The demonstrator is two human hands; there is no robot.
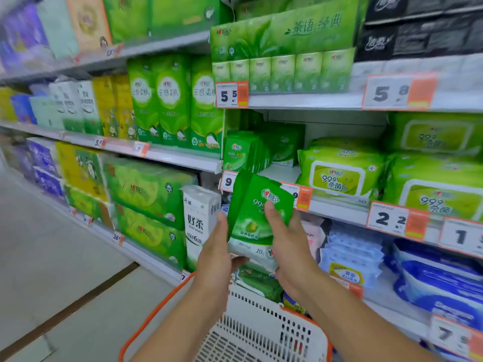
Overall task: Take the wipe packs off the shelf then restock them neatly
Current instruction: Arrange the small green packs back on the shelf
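Both my hands hold a small stack of green wipe packs upright in front of the shelf edge. My left hand grips the stack's left side and underside. My right hand grips its right side, thumb across the front pack. More of the same green packs stand in a row on the shelf just above and behind the held stack. Further green packs lie in the basket below my hands.
A white basket with an orange rim and handle hangs under my forearms. Large green wipe bags fill the shelf to the right. Blue packs sit on the lower shelf. Tissue bundles line the left shelves; an aisle floor lies left.
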